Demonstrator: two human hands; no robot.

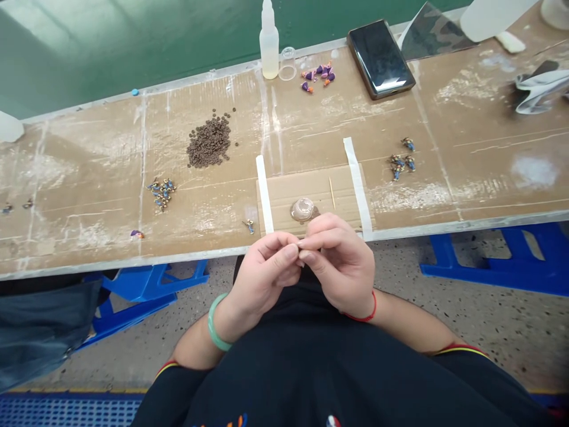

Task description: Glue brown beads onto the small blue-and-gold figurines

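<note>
My left hand [276, 264] and my right hand [340, 261] meet fingertip to fingertip at the table's front edge. Both are pinched closed, and whatever sits between the fingertips is too small and covered to make out. Just beyond them, on a taped piece of cardboard [284, 184], lies a small round dish or blob of whitish, glossy stuff [303, 209]. A thin wooden toothpick [332, 193] rests to its right. Left of the cardboard lies one tiny painted figure [249, 226] in blue and gold.
Small brown discs [208, 142] form a pile at the left. Blue-gold figures lie in clusters left [162, 193] and right [402, 162]. Purple-orange pieces [319, 74], a squeeze bottle [269, 44] and a dark flat case [380, 59] stand at the back. Blue stools [146, 281] are below.
</note>
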